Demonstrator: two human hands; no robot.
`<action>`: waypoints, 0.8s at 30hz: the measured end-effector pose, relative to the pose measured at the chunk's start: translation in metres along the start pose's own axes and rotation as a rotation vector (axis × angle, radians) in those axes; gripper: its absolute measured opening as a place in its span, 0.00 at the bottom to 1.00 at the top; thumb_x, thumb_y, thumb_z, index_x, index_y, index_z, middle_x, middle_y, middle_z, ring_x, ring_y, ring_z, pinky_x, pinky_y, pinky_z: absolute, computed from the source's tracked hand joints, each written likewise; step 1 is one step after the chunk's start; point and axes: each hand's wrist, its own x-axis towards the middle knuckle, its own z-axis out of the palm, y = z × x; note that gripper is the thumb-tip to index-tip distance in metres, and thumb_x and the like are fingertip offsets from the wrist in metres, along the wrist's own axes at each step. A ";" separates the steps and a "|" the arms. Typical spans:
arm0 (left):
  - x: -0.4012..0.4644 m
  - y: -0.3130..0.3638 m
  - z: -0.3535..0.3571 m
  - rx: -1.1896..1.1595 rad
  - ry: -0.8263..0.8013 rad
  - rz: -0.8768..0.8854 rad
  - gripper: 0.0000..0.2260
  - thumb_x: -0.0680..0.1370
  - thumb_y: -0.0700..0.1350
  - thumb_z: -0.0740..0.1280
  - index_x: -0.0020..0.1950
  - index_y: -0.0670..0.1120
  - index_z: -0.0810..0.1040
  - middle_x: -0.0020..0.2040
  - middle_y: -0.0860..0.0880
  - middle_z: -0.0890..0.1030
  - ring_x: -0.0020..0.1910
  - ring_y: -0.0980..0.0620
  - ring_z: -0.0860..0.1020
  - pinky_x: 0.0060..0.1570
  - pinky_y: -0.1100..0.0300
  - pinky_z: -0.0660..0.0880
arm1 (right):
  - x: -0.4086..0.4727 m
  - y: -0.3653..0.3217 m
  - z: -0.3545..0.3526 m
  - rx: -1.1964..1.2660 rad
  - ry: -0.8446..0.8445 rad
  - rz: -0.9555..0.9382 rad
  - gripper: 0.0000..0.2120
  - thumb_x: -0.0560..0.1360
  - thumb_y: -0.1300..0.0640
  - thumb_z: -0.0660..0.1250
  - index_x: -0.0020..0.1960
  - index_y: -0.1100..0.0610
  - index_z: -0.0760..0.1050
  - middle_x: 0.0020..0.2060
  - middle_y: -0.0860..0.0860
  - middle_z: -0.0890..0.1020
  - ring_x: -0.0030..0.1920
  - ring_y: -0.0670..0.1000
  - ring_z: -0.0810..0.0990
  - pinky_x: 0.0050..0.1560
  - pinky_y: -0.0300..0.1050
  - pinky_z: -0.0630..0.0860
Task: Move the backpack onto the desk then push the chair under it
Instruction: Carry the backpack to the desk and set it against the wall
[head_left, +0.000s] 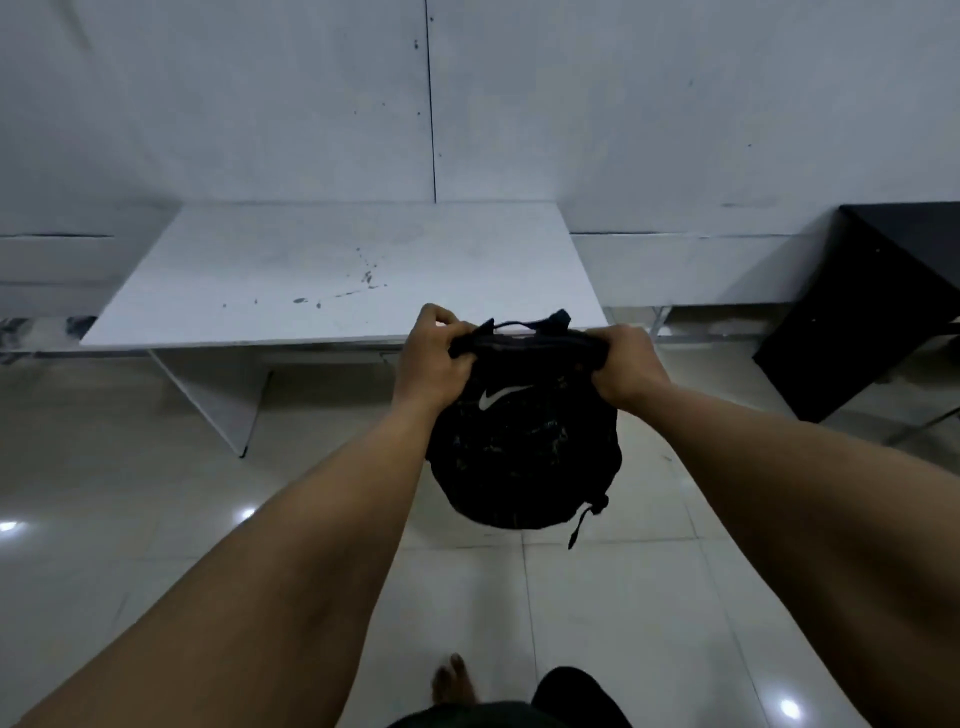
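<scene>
A black backpack (522, 452) with a white swoosh logo hangs in the air in front of me, just short of the desk's front edge. My left hand (431, 358) grips its top at the left and my right hand (626, 366) grips its top at the right. The white desk (291, 270) stands against the wall ahead, its top stained with dark marks. No chair shows in this view.
A black table or cabinet (857, 312) stands at the right by the wall. Glossy pale floor tiles (130, 493) stretch below. My bare foot (454, 680) is at the bottom centre. A slanted white desk leg (218, 400) sits under the desk's left side.
</scene>
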 end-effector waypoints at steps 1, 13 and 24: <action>0.021 0.004 -0.001 -0.002 0.009 0.004 0.09 0.72 0.41 0.71 0.51 0.48 0.85 0.48 0.54 0.74 0.44 0.54 0.76 0.46 0.62 0.74 | 0.020 -0.003 -0.006 0.001 0.021 -0.015 0.16 0.67 0.68 0.67 0.49 0.54 0.85 0.32 0.48 0.78 0.40 0.53 0.81 0.41 0.41 0.71; 0.246 0.045 0.005 0.109 0.317 0.068 0.12 0.72 0.45 0.67 0.52 0.55 0.83 0.43 0.55 0.79 0.41 0.52 0.76 0.39 0.62 0.67 | 0.241 -0.033 -0.080 0.063 0.181 -0.125 0.16 0.68 0.67 0.62 0.47 0.53 0.83 0.34 0.50 0.80 0.38 0.54 0.80 0.40 0.44 0.76; 0.403 0.033 0.050 0.150 0.404 -0.001 0.12 0.72 0.42 0.65 0.50 0.54 0.82 0.43 0.54 0.82 0.40 0.51 0.77 0.39 0.60 0.68 | 0.425 -0.016 -0.083 0.100 0.092 -0.160 0.17 0.69 0.67 0.62 0.49 0.51 0.83 0.35 0.49 0.81 0.36 0.52 0.80 0.35 0.43 0.75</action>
